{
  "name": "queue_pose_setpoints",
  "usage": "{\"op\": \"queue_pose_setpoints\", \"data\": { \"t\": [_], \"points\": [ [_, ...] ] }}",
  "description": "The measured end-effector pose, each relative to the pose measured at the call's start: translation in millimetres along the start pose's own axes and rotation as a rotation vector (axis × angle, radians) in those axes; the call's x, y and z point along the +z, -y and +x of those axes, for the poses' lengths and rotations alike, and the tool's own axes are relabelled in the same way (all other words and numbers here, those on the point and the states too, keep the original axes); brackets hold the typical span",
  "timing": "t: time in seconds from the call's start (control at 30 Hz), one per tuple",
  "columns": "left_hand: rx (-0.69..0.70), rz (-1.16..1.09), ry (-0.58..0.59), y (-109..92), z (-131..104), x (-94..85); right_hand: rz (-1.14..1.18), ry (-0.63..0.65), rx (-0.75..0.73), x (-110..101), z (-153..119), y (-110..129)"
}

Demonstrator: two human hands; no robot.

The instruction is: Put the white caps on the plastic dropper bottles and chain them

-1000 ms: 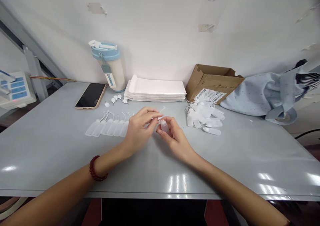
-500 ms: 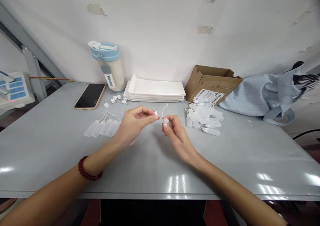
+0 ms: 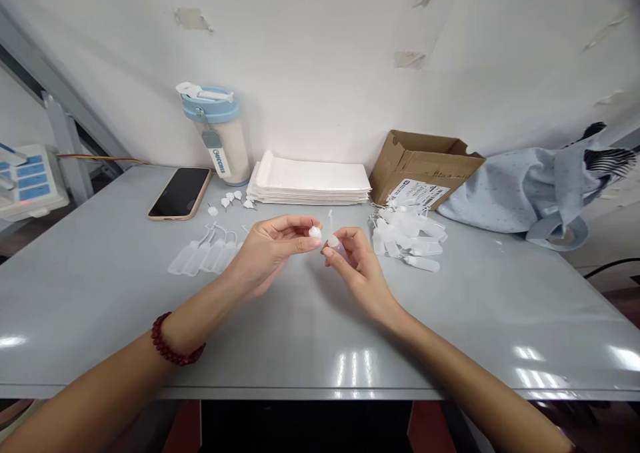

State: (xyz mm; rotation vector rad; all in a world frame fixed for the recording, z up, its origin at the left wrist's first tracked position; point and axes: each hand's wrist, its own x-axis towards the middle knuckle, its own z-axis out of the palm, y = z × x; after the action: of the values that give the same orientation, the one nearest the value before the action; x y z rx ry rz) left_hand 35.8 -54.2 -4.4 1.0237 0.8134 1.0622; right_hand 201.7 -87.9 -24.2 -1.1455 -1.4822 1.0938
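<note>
Between its thumb and fingers, my left hand (image 3: 273, 249) pinches a small white cap (image 3: 315, 233) with a thin dark pin pointing up. Close beside it, my right hand (image 3: 357, 263) is closed around a small translucent squeeze bottle (image 3: 334, 243), its white strap standing up from the neck. A narrow gap separates the cap from the bottle, and the fingers hide most of the bottle's body. To the left of my left hand lie several flat translucent bottles (image 3: 204, 256) in a row. Several loose white caps (image 3: 230, 198) rest behind them.
A pile of translucent bottles (image 3: 407, 233) lies at the right, before an open cardboard box (image 3: 425, 166). White padded envelopes (image 3: 313, 179) are stacked by the wall. A phone (image 3: 181, 193) and a tumbler (image 3: 220, 136) stand left; a light blue cloth bag (image 3: 515, 189) lies far right.
The cap in my left hand has turned and shows more, with its pin upright. The bottle in my right hand has tilted slightly, and its strap now stands straighter.
</note>
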Motion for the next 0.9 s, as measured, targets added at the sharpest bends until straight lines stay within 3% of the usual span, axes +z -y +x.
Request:
{"op": "queue_pose_setpoints", "data": {
  "t": [0.2, 0.5, 0.77, 0.9],
  "points": [
    [-0.010, 0.054, 0.039, 5.7, -2.5, 4.7, -0.006, 0.034, -0.017, 3.5, -2.3, -0.7],
    [0.057, 0.264, 0.023, 2.4, -3.8, 5.4, -0.229, 0.024, -0.056, 2.6, -1.8, -3.2],
    [0.021, 0.454, 0.099, -7.0, -1.5, 0.7, -0.362, 0.159, -0.082, -2.7, -2.8, 2.3],
    [0.054, 0.483, 0.137, -9.9, -2.6, 1.4, -0.309, 0.198, -0.048, -4.5, -3.2, 10.5]
  ]
}}
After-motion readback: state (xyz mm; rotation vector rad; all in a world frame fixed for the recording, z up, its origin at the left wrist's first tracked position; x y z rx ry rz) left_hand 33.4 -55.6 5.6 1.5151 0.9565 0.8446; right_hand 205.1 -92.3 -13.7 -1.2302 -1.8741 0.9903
